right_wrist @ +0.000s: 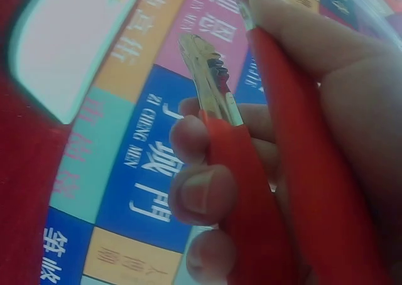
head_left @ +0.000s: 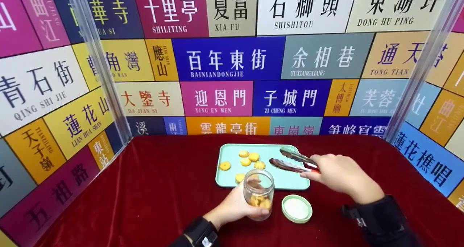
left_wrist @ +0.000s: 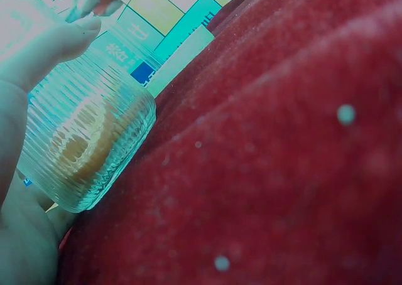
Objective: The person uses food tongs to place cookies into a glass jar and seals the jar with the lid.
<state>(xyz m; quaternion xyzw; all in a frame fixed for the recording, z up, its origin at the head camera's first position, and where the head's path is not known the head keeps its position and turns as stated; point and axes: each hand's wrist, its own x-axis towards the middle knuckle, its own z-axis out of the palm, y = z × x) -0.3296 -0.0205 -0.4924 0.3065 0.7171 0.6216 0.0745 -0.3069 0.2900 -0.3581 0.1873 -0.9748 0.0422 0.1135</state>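
Even, bright light in the head view; both wrist views soft and colour-shifted.

Head view sharp, shadows faint on the red cloth (head_left: 145,189). Left wrist view has a cyan cast, the glass jar (left_wrist: 88,140) washed out, pale specks on the lens. Right wrist view blurred close up, tongs (right_wrist: 264,172) out of focus.

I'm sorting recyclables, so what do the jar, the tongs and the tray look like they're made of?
Jar: clear ribbed glass, probably; cookies show through. Tongs: shiny metal tips with red handles, likely silicone or plastic. Tray: matte mint green, looks like plastic.
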